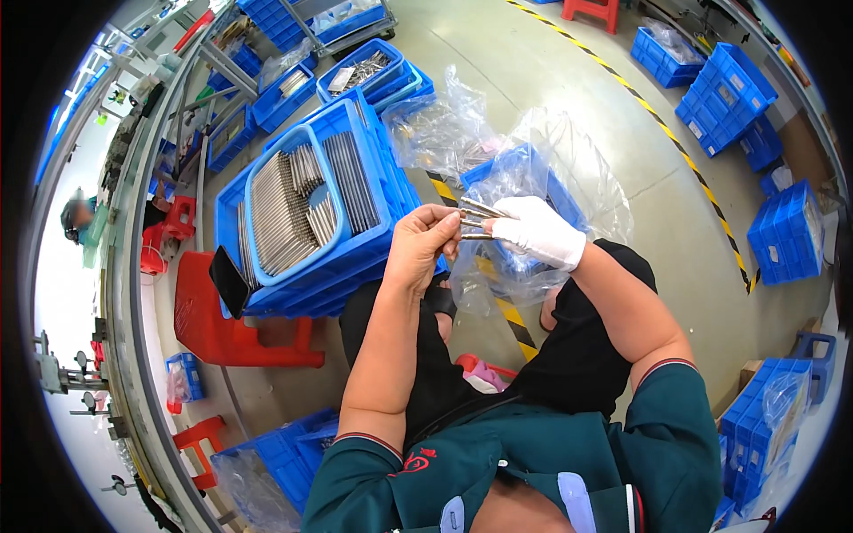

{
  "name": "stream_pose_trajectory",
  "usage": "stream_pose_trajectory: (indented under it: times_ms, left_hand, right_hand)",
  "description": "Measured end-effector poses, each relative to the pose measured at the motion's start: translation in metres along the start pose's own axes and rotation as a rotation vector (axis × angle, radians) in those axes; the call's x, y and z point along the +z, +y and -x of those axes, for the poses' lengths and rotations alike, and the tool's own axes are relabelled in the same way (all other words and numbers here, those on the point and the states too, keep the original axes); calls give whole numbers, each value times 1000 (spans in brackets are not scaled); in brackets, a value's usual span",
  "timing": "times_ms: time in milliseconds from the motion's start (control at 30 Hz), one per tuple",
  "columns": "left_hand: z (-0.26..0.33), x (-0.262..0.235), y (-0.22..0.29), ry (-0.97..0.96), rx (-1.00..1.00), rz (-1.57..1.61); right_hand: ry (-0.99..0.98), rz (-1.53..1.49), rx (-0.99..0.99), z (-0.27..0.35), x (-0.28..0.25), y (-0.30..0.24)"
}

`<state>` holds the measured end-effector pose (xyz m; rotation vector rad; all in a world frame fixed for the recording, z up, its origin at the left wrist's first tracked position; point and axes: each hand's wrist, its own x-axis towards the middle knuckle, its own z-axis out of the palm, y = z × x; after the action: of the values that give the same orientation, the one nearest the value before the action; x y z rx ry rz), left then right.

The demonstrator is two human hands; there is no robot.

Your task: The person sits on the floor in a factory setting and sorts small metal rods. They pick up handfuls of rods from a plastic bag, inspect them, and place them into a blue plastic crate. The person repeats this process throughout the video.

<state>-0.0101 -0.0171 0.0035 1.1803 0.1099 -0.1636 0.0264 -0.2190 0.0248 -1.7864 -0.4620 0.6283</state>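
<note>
Hands meet above lap | left hand (425, 244) bare, fingertips pinched on metal rods (477, 222) | right hand (536, 231) white-gloved, fist closed around same rods | bag-lined blue bin (524, 173) just beyond right hand | blue crate (306, 209) of rods beyond left hand

Left of the hands, a blue crate (306, 226) packed with rows of grey metal strips sits on a red stool (227, 324). Just beyond the hands lies a crumpled clear plastic bag (449, 129). Far right, stacked blue crates (724, 93) stand past a yellow-and-black floor stripe (675, 151).
</note>
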Motion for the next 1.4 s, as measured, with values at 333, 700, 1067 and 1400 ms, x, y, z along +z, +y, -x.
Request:
stream_pose_trajectory:
  times_ms: [333, 700, 1067, 1400]
  left_hand:
    - [1, -3, -4, 3, 18, -27]
    - [8, 12, -8, 119, 191, -181]
    - [10, 11, 5, 120, 240, -248]
    - [6, 2, -6, 63, 185, -305]
  right_hand:
    - [69, 113, -89, -2, 7, 4]
    - [28, -33, -12, 11, -4, -14]
    - [7, -137, 65, 12, -2, -9]
    - [113, 362, -217, 5, 9, 1]
